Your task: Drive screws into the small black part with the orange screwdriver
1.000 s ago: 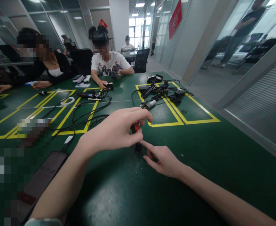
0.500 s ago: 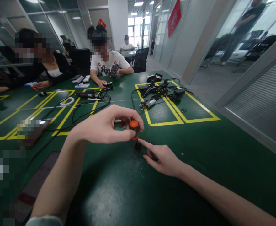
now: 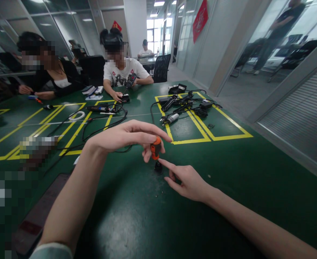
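An upright screwdriver point(image 3: 156, 148) with a short orange and black handle stands in front of me. Its tip meets a small black part point(image 3: 158, 166) on the green table. My left hand point(image 3: 127, 136) bends over the handle from the left, thumb and fingers on it, the index finger stretched out beyond it. From the right, my right hand point(image 3: 184, 180) points its index finger at the shaft just under the handle, the fingertip at or very close to it. Its thumb is apart from that finger and the other fingers are curled. What the black part is, I cannot make out.
Black cables and tools point(image 3: 174, 102) lie inside yellow tape outlines beyond my hands. A phone point(image 3: 41, 212) lies by my left forearm. Across the table, a person in a white shirt point(image 3: 127, 72) holds a power drill point(image 3: 131, 81); another person sits farther left.
My left fingers have turned and shifted around the screwdriver handle, baring more of it; the index finger is now stretched out. My right hand has stayed almost still.
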{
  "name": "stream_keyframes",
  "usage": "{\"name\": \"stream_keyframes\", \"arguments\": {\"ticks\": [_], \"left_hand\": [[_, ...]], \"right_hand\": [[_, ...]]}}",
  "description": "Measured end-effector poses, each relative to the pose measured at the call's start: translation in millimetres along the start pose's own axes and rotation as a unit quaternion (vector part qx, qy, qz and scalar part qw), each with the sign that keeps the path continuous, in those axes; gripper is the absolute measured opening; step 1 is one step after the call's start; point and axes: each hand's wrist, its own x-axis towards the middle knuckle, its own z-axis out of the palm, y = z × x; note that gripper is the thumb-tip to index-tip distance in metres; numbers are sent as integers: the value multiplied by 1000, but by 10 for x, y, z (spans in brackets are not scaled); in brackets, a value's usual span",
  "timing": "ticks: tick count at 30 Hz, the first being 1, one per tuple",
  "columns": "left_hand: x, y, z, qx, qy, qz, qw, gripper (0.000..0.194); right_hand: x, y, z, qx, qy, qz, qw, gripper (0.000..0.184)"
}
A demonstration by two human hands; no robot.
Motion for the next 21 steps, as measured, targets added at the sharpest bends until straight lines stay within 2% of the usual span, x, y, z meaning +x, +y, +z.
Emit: {"name": "stream_keyframes", "arguments": {"ticks": [7, 13, 17, 21], "left_hand": [[34, -78, -82, -65, 9, -21, 998, 27], [54, -98, -72, -78, 62, -18, 995, 36], [71, -119, -54, -80, 74, -20, 994, 34], [93, -138, -58, -88, 51, -18, 995, 37]], "right_hand": [[3, 5, 4, -2, 3, -1, 1000, 61], [8, 13, 18, -17, 33, 8, 999, 62], [23, 13, 3, -37, 1, 37, 999, 58], [35, -3, -8, -50, -29, 54, 997, 51]]}}
